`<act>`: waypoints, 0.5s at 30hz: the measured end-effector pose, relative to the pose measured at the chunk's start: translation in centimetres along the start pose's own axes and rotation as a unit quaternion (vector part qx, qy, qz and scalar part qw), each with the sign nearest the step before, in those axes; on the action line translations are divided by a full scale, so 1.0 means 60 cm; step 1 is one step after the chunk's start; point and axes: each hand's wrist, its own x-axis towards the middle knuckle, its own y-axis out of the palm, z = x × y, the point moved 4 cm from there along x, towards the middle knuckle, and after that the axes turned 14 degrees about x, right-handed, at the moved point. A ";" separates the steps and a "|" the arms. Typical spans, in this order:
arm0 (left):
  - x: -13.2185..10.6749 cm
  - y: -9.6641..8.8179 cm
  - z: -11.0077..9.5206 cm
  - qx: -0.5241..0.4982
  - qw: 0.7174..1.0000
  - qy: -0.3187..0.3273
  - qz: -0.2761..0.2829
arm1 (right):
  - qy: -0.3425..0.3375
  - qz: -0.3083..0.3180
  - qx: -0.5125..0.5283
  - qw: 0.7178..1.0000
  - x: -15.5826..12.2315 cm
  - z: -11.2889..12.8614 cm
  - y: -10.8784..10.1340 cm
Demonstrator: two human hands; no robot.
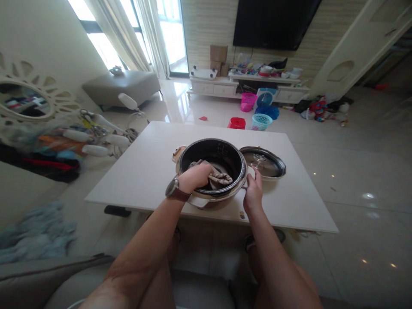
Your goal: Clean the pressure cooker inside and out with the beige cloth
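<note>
Left forearm (144, 244) and right forearm (277, 249) come nearest, reaching across the close edge of the white tabletop (128, 180). On it sits the cooker (220, 199), upright and uncovered, its dark inner pot (206, 150) facing up. The left hand (199, 174), wearing a watch (172, 187) at the wrist, reaches inside with its grip clamped on a bunched cloth (222, 178); whether the cloth presses on the wall or the base is hard to tell, as the hand covers part of it. The right hand (253, 191) has its grip closed around the side handle (249, 173). Just beyond that handle, the lid (270, 165) lies on the tabletop, off the cooker.

The step in hand looks like wiping out the pot. The next stroke calls for a firm hold on the handle, so the cooker does not slide, and for the cloth to be worked round the inner wall.
</note>
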 end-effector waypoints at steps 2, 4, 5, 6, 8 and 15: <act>-0.004 -0.004 0.001 0.001 0.999 -0.006 0.032 | 0.002 -0.003 0.004 1.000 -0.001 0.000 0.000; -0.011 -0.014 -0.003 -0.008 0.999 0.002 0.048 | 0.004 -0.006 0.007 1.000 -0.001 0.000 0.000; -0.014 -0.020 -0.007 -0.016 0.998 0.011 0.055 | 0.005 -0.006 0.007 1.000 -0.001 0.000 0.000; -0.017 -0.026 -0.011 -0.025 0.998 0.019 0.060 | 0.007 -0.006 0.007 1.000 -0.001 0.000 0.000; -0.022 -0.036 -0.017 -0.040 0.997 0.029 0.066 | 0.011 -0.009 0.003 1.000 -0.001 0.000 0.000; -0.024 -0.068 -0.002 -0.202 0.974 0.060 -0.081 | 0.008 0.002 -0.025 1.000 0.003 -0.004 -0.005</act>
